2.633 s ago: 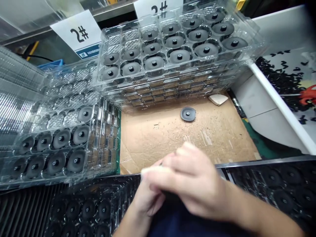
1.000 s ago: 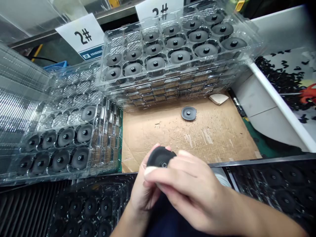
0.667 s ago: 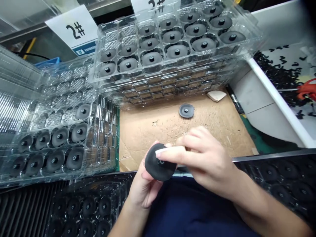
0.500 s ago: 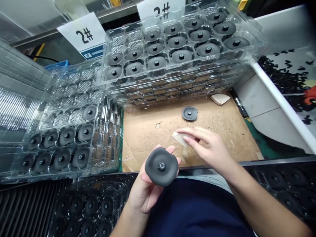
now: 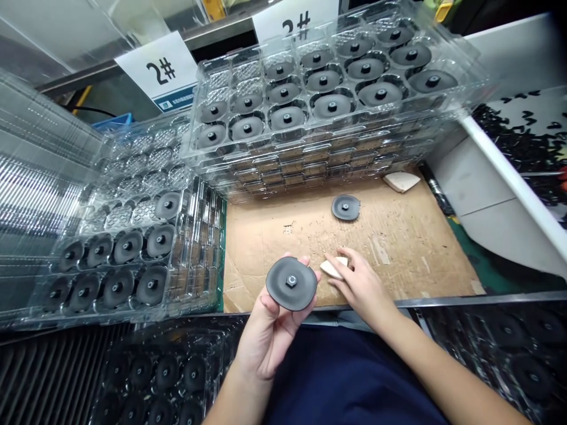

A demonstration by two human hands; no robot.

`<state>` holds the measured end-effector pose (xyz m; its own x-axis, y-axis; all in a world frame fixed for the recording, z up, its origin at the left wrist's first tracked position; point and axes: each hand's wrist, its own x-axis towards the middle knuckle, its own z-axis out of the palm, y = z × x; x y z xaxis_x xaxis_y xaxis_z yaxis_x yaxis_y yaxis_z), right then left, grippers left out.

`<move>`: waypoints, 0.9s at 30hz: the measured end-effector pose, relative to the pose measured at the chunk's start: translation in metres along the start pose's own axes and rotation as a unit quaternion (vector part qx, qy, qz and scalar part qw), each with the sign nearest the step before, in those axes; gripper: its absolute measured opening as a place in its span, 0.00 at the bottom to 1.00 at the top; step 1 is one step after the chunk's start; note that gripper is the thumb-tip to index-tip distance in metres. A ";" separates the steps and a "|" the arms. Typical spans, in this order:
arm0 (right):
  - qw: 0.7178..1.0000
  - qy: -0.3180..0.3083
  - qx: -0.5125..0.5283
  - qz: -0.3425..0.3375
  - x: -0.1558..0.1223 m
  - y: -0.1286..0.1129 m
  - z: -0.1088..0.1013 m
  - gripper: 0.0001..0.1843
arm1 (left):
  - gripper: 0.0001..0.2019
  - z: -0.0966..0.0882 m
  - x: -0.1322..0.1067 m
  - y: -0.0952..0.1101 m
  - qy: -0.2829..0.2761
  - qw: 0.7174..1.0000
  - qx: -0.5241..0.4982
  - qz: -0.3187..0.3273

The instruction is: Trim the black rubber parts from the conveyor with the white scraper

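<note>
Left grip (image 5: 271, 333) clasps a black disc (image 5: 291, 283) by its edges; right grip (image 5: 358, 285), just beside, pinches a pale wedge (image 5: 334, 268).

garment (image 5: 336, 378): navy blue | forearms (image 5: 438, 360): bare | left hand (image 5: 272, 333), right hand (image 5: 365, 289): bare

Beyond the left hand (image 5: 274, 330) and to its left, a paper sign (image 5: 155, 68) marked 2# stands near a blue bin (image 5: 113, 122). A second sign (image 5: 292, 22) is beyond both hands. Farther off, right of the right hand (image 5: 361, 286), lie a black stick (image 5: 436, 190) and small black pieces (image 5: 509, 144).
</note>
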<state>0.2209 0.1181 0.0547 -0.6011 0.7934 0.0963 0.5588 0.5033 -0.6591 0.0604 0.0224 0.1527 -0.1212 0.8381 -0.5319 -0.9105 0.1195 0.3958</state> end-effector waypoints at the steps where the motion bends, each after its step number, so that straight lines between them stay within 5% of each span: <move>1: 1.000 0.005 0.001 0.004 0.004 0.002 0.000 0.17 | 0.38 0.000 0.000 -0.001 0.006 1.000 -0.002 0.001; 7: 0.998 0.021 0.058 0.017 0.008 -0.010 -0.008 0.18 | 0.37 -0.001 0.001 -0.006 0.039 0.999 -0.005 0.026; 13: 0.989 -0.055 0.132 -0.039 0.001 -0.031 -0.010 0.08 | 0.35 -0.004 0.004 -0.005 0.059 0.995 0.032 0.068; 18: 0.985 0.012 0.171 -0.019 0.023 -0.068 -0.049 0.11 | 0.29 -0.001 0.005 -0.009 0.040 0.991 0.078 0.098; 21: 0.967 0.050 0.221 -0.118 0.030 -0.103 -0.068 0.13 | 0.28 -0.001 0.004 -0.014 0.050 0.990 0.097 0.085; 25: 0.962 -0.117 0.210 -0.133 0.036 -0.121 -0.069 0.12 | 0.24 -0.005 0.003 -0.015 0.088 0.987 0.111 0.071; 27: 0.964 -0.135 0.197 -0.113 0.039 -0.121 -0.064 0.12 | 0.24 -0.006 0.002 -0.015 0.088 0.987 0.106 0.082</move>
<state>0.1668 0.1102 0.1861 -0.8385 0.5340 0.1087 0.1669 0.4415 -0.8816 0.0713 0.0195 0.1414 -0.3439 0.7527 -0.5613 -0.7720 0.1137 0.6254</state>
